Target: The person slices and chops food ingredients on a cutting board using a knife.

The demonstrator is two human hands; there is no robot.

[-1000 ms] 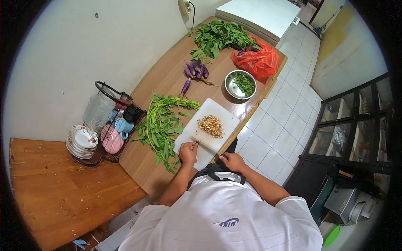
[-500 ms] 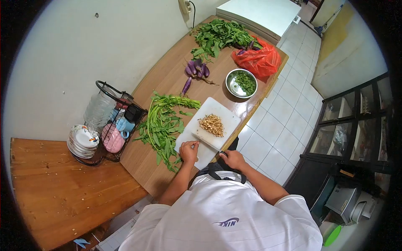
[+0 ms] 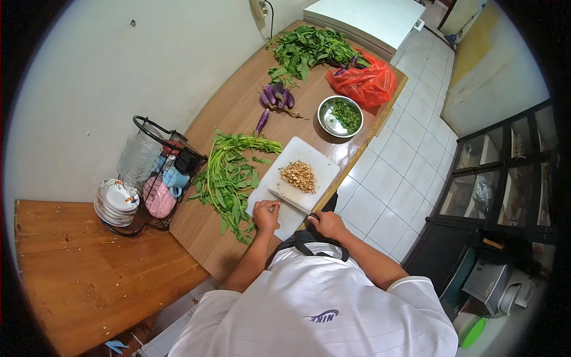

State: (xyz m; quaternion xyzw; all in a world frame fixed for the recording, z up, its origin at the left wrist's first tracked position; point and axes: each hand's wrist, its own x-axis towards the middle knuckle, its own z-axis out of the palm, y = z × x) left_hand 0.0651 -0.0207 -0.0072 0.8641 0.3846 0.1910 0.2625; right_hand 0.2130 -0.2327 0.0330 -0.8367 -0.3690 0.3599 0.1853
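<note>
A white cutting board [image 3: 324, 160] lies at the table's near edge, with a heap of chopped light-brown bits [image 3: 299, 177], perhaps nuts, on it. My right hand [image 3: 327, 225] grips the black handle of a knife [image 3: 292, 200]. Its broad blade points left across the board, just on my side of the heap. My left hand [image 3: 266, 215] rests at the board's near left edge, thumb and fingers pinched together; what they hold, if anything, is too small to make out. Left of the board lie leafy green stems [image 3: 229, 172].
Purple eggplants [image 3: 276, 95], a metal bowl [image 3: 322, 123] of chopped greens, a red plastic bag [image 3: 372, 83] and more leafy greens [image 3: 303, 50] are farther up the table [image 3: 238, 101]. A dish rack [image 3: 178, 208] with plates and cups stands at left.
The whole view has shifted very slightly. Both hands, the knife and the chopped heap keep nearly the same places on the board.
</note>
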